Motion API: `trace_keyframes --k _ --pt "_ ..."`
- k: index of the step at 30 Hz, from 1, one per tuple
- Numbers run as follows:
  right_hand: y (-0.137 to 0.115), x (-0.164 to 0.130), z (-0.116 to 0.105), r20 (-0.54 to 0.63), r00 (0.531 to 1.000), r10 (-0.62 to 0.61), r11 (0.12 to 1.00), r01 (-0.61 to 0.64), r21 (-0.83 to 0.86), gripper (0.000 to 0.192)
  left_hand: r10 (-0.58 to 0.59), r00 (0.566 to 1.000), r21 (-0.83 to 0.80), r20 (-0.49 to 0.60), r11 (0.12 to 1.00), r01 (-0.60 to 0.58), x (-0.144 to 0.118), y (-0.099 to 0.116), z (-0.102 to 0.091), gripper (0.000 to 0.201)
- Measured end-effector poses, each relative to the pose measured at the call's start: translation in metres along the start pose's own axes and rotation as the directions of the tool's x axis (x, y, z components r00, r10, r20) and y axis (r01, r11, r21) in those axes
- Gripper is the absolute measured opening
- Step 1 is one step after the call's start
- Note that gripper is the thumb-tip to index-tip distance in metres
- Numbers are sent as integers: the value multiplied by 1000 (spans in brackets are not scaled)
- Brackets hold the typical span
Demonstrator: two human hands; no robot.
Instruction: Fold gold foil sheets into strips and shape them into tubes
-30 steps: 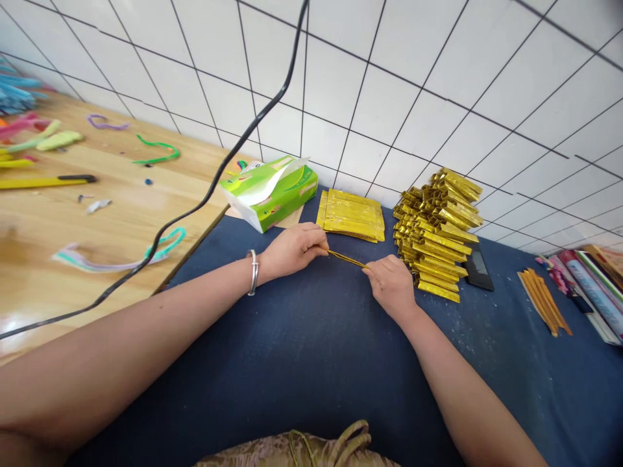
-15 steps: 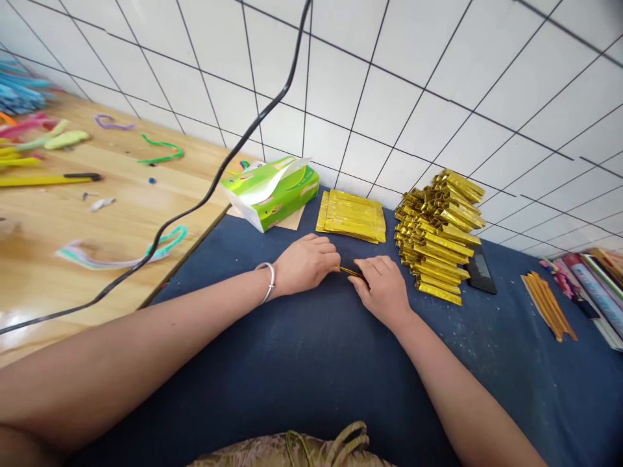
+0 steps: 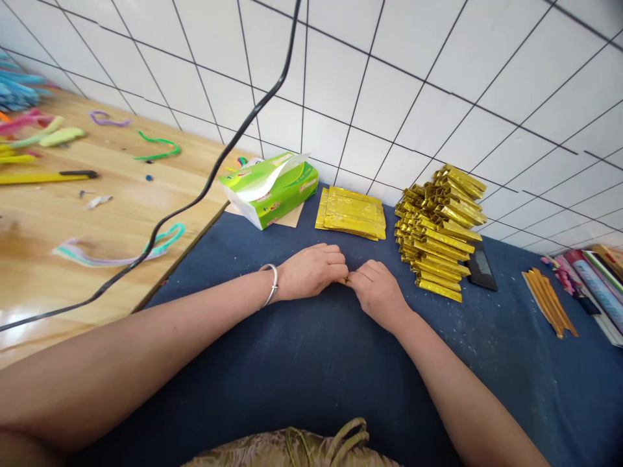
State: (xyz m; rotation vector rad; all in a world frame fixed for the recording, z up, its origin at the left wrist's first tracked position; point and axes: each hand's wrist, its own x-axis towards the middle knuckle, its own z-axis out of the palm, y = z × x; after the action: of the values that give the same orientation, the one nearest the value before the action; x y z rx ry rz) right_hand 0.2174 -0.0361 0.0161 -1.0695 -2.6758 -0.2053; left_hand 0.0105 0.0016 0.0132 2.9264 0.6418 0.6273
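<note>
My left hand (image 3: 314,269), with a silver bangle at the wrist, is closed on a small piece of gold foil paper (image 3: 343,281). From the other side my right hand (image 3: 377,288) pinches the same piece, and the fingers of both hands nearly meet over it. Only a sliver of the foil shows between the fingertips; the rest is hidden. Just beyond the hands lies a flat stack of gold foil sheets (image 3: 351,213). To the right of that, a heap of folded gold foil strips (image 3: 435,233) is piled up.
A green tissue pack (image 3: 282,191) stands by the tiled wall. A dark phone (image 3: 481,267) lies partly under the heap. Brown strips (image 3: 549,303) and books (image 3: 596,285) are at the far right. A black cable (image 3: 219,172) hangs across the left, over a wooden table (image 3: 117,224) with pipe cleaners.
My hands have come closer together, the right one shifting left and the left one slightly right. Less of the gold foil paper shows between them. The view has tilted a little.
</note>
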Motion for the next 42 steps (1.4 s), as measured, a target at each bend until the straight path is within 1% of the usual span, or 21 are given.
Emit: trace_keyframes --k 4,7,10,14,17,21,26,29,31,33,36,39,42 --pt "3 -1 1 2 999 51 999 -51 -19 22 -52 998 -8 -19 999 52 -1 -6 1 18" --pt "5 -1 1 12 998 60 997 -60 -39 22 -77 997 3 -5 997 77 -3 -8 0 16" --pt "7 -2 3 7 997 72 997 -72 -22 21 -111 994 -25 5 994 111 -5 -12 -1 17" --pt "10 -2 7 -1 995 103 995 -103 -10 22 -182 983 -63 -28 982 180 -7 -18 -2 18" --pt "13 -3 9 10 993 122 992 -122 12 22 -182 982 -78 -38 981 179 -9 -24 -2 19" --pt "17 -5 10 13 988 151 988 -151 38 25 -192 978 -149 -74 972 180 -12 -33 -1 23" --pt "19 -5 9 7 988 156 987 -156 44 26 -204 976 -155 -81 969 190 -14 -38 0 23" --pt "21 -6 11 -3 980 199 979 -199 42 24 -264 959 -199 -107 950 239 -14 -39 1 19" --pt "22 -7 13 -34 971 238 971 -238 22 21 -318 939 -223 -132 932 284 -15 -41 2 18" --pt "23 -9 14 -70 963 260 965 -262 -12 22 -348 925 -226 -153 924 310 -16 -43 2 18" --pt "23 -10 13 -86 965 248 963 -255 -89 28 -330 932 -180 -150 936 303 -18 -47 0 18" --pt "22 -9 9 -80 974 210 961 -221 -167 32 -282 951 -95 -125 958 271 -20 -50 -3 18" --pt "22 -7 6 -60 985 161 965 -170 -200 34 -224 970 -35 -94 974 222 -21 -53 -5 17"
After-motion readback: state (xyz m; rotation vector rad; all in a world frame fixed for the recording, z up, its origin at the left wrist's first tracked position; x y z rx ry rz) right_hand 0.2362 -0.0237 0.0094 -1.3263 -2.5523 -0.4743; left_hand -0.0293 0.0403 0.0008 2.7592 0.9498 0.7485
